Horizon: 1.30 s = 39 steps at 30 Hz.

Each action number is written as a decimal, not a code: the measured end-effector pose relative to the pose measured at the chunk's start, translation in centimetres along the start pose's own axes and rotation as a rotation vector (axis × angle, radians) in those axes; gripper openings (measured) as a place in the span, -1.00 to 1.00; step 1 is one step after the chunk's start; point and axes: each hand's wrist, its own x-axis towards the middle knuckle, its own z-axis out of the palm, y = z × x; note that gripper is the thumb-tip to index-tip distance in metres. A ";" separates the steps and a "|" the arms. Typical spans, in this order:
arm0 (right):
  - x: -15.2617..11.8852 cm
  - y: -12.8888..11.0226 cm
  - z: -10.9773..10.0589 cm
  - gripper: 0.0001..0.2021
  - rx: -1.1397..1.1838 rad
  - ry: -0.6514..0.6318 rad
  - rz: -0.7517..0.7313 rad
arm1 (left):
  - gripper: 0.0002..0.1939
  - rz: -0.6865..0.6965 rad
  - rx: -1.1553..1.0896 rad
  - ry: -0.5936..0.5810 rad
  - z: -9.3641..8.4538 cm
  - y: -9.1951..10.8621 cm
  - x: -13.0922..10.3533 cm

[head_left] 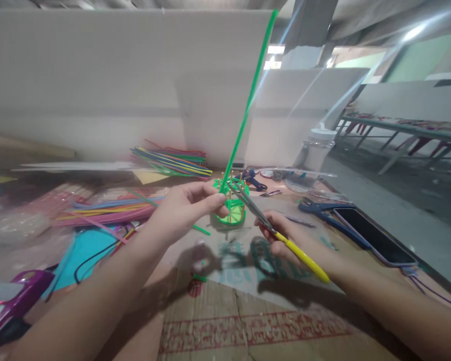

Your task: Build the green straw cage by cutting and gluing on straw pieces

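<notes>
A long green straw (248,100) rises steeply up and to the right from the left hand (188,205), whose thumb and forefinger are pinched together on its lower end, the other fingers curled loosely beneath. The right hand (285,240) is closed around the yellow handles of a pair of scissors (263,218); the blades point up and to the left, their tips meeting the straw just beside the left fingertips (220,198). Whether the blades are slightly parted or closed is too blurred to tell. Directly behind the straw's lower end stands a small green round frame with thin upright sticks (233,200), resting on the cardboard-covered table (248,326). A dark phone (372,235) lies to the right, and a bundle of coloured straws (173,160) lies farther back on the left.
</notes>
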 end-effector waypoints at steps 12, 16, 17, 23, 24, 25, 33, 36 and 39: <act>-0.2 -0.9 0.1 -0.41 0.024 -0.121 0.067 | -0.82 -0.121 0.007 -0.304 0.8 -1.0 0.3; -0.1 -1.4 0.4 -0.49 0.013 -0.116 0.063 | -0.84 -0.115 -0.026 -0.321 0.9 -1.2 0.3; -0.1 -1.4 0.5 -0.50 0.003 -0.105 0.068 | -0.85 -0.111 -0.029 -0.323 0.9 -1.2 0.3; -0.1 -0.8 0.6 -0.52 -0.021 -0.067 0.101 | -0.88 -0.105 -0.008 -0.348 0.7 -0.9 0.3; -0.1 -0.7 0.6 -0.52 -0.025 -0.063 0.101 | -0.88 -0.106 -0.002 -0.352 0.7 -0.9 0.4; -0.2 -0.6 0.5 -0.52 -0.025 -0.062 0.100 | -0.88 -0.104 0.003 -0.353 0.7 -0.9 0.4; -0.4 -1.3 -0.2 -0.56 -0.019 -0.167 0.036 | -0.82 -0.065 0.113 -0.399 0.4 0.0 0.4; -0.5 -1.5 -0.2 -0.59 -0.059 -0.169 0.049 | -0.84 -0.079 0.120 -0.412 0.6 0.0 0.4; -0.5 -1.5 -0.1 -0.57 -0.087 -0.153 0.052 | -0.86 -0.089 0.094 -0.440 0.8 -0.3 0.3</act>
